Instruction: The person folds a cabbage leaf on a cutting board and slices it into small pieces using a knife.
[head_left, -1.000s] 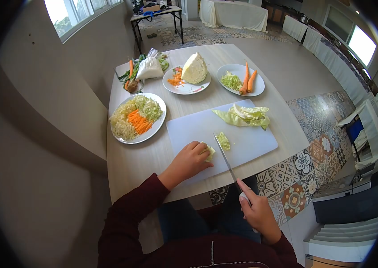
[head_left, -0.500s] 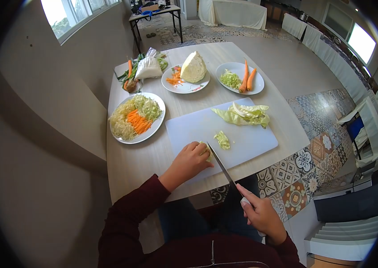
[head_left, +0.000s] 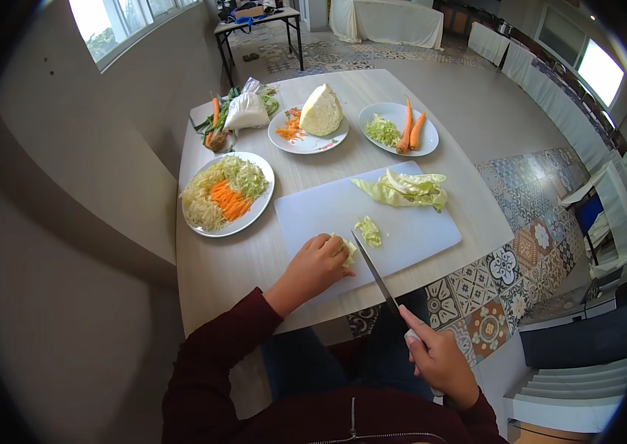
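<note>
My left hand (head_left: 316,270) presses a small piece of cabbage (head_left: 347,250) against the near left part of the white cutting board (head_left: 313,211), its fingers curled over it. In my right hand (head_left: 436,355) is the handle of a knife (head_left: 378,277); the blade points up and left, its tip just right of the held piece. Some cut cabbage (head_left: 367,231) lies beyond the blade tip. Larger cabbage leaves (head_left: 402,189) rest at the far right of the board.
A plate (head_left: 267,212) of shredded vegetables stands left of the board. Behind it are a bag of white contents (head_left: 247,111) with vegetables, a plate (head_left: 313,146) with a cabbage wedge (head_left: 322,111), and a plate (head_left: 430,137) with carrots (head_left: 407,127). A wall is at the left.
The knife tip has shifted from beside the cut cabbage to the held piece, then slightly back right. My right hand has moved a little right. My left hand stays nearly still.
</note>
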A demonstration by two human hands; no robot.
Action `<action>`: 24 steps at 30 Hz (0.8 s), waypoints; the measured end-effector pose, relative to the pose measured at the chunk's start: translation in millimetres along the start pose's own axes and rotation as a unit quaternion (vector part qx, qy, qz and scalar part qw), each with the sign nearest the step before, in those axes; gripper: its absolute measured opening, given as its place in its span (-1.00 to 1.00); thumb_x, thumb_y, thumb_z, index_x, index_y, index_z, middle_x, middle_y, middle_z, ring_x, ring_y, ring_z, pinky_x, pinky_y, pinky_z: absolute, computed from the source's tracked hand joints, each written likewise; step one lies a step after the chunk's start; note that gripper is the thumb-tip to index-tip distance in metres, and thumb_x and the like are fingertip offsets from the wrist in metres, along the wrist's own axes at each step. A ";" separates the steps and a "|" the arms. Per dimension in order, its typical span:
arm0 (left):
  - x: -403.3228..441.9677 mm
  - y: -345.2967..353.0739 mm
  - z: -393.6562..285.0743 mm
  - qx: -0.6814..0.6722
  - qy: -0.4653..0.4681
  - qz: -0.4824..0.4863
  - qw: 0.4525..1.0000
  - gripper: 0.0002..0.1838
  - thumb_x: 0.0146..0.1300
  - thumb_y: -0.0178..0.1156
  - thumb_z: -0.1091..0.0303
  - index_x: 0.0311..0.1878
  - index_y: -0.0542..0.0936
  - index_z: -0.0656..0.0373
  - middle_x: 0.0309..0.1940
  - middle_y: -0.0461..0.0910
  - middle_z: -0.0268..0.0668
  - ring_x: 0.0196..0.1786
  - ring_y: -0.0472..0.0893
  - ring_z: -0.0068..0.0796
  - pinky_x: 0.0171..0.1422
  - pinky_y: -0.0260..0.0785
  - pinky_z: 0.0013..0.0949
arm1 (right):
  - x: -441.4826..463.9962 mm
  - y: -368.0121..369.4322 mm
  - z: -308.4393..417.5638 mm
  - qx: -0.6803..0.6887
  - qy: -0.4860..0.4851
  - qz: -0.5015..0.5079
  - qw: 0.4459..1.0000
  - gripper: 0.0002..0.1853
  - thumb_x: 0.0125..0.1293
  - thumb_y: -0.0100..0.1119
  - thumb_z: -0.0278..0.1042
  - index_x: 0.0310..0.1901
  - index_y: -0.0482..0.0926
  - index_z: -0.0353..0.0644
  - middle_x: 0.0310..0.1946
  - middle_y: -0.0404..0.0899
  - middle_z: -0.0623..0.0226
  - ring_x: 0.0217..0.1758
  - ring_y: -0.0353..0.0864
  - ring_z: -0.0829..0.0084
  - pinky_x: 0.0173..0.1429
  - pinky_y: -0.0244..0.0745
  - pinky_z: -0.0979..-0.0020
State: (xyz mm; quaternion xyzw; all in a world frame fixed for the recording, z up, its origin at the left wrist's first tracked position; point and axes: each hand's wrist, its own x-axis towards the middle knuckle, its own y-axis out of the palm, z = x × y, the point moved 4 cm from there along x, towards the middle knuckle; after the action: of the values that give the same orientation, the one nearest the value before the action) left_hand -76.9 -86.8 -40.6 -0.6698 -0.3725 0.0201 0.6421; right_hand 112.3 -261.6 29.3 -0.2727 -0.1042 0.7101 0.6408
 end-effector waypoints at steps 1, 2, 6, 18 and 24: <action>-0.2 0.3 -1.1 0.006 -0.001 -0.002 1.000 -0.64 0.06 0.43 0.15 -0.17 0.64 0.19 -0.10 0.55 -0.25 0.03 0.56 -0.20 0.11 0.47 -0.24 | -0.3 0.1 1.3 -0.002 -0.008 -0.001 1.000 -0.49 0.41 0.03 -0.41 0.39 0.40 -0.15 -0.64 0.47 -0.05 -0.56 0.55 -0.04 -0.38 0.44 0.21; -0.3 0.7 -2.7 0.013 -0.002 -0.004 1.000 -0.64 0.07 0.43 0.15 -0.18 0.63 0.19 -0.10 0.54 -0.25 0.03 0.56 -0.20 0.11 0.47 -0.24 | -0.2 1.3 0.7 -0.011 -0.011 0.002 1.000 -0.49 0.41 0.03 -0.40 0.39 0.40 -0.15 -0.63 0.47 -0.05 -0.56 0.55 -0.05 -0.37 0.44 0.19; 0.4 0.2 -5.8 0.014 -0.006 0.000 1.000 -0.65 0.08 0.43 0.15 -0.19 0.63 0.18 -0.10 0.54 -0.24 0.04 0.56 -0.18 0.11 0.47 -0.23 | 1.5 5.7 1.2 -0.052 -0.021 0.012 0.998 -0.49 0.41 0.03 -0.40 0.39 0.40 -0.16 -0.62 0.49 -0.07 -0.54 0.56 -0.09 -0.37 0.45 0.11; -0.5 5.1 -3.1 0.022 -0.001 -0.004 1.000 -0.63 0.09 0.40 0.08 -0.20 0.62 0.17 -0.15 0.50 -0.25 0.01 0.53 -0.23 0.10 0.44 -0.27 | 5.9 8.2 -3.6 -0.076 -0.034 0.039 0.996 -0.47 0.45 -0.04 -0.43 0.44 0.32 -0.18 -0.71 0.48 0.08 -0.65 0.55 0.16 -0.43 0.47 0.22; -0.7 4.5 -2.6 0.013 -0.003 -0.006 1.000 -0.63 0.09 0.41 0.08 -0.20 0.62 0.16 -0.16 0.51 -0.26 0.01 0.53 -0.23 0.10 0.45 -0.26 | 29.0 19.7 -12.4 -0.050 -0.048 0.014 0.997 -0.46 0.40 -0.01 -0.43 0.41 0.33 -0.26 -0.58 0.50 -0.19 -0.47 0.58 -0.18 -0.33 0.44 0.00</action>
State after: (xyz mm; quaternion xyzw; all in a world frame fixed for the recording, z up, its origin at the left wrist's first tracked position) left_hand -74.0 -88.9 -44.3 -0.6587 -0.3785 0.0235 0.6498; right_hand 101.1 -239.2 1.9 -0.2711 -0.1665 0.7254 0.6104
